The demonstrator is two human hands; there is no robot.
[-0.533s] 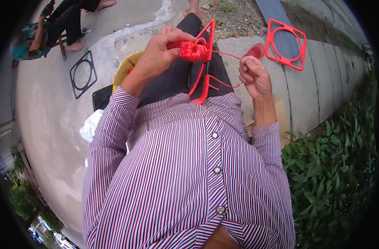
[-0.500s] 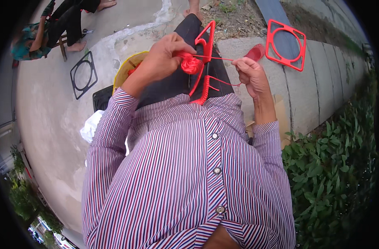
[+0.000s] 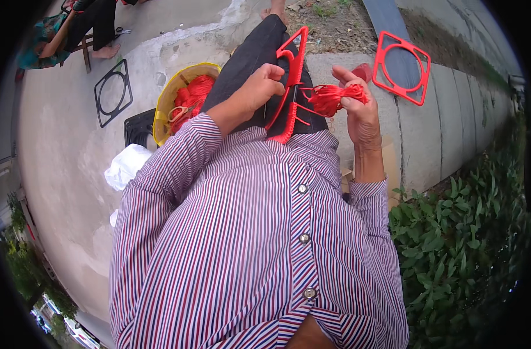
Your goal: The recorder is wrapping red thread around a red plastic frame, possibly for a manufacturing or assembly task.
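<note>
A square red plastic frame (image 3: 291, 113) with a round opening stands edge-on across my dark-trousered lap. Red cord is wrapped in tight turns along its near edge, and loose cord ends stick out to its right. My left hand (image 3: 256, 90) is closed at the frame's left side, its curled fingertips on the inner edge; the grip itself is partly hidden. Just right of the frame, my right hand (image 3: 358, 110) pinches a looped hank of red cord (image 3: 329, 100) between thumb and fingers, with the loops hanging toward the frame.
By my left leg stands a yellow bucket (image 3: 157, 125) holding more red cord (image 3: 194, 92) and orange-handled scissors (image 3: 177, 113). Black frames (image 3: 128, 87) and a white bag (image 3: 125, 168) lie on the concrete. Another red frame (image 3: 419, 96) lies right; leafy bushes (image 3: 446, 244) grow nearby. Another person (image 3: 96, 29) sits far left.
The red hank has passed from my left hand to my right. My left hand has come down and right to the frame, uncovering the bucket. The cord stretched between my hands is gone.
</note>
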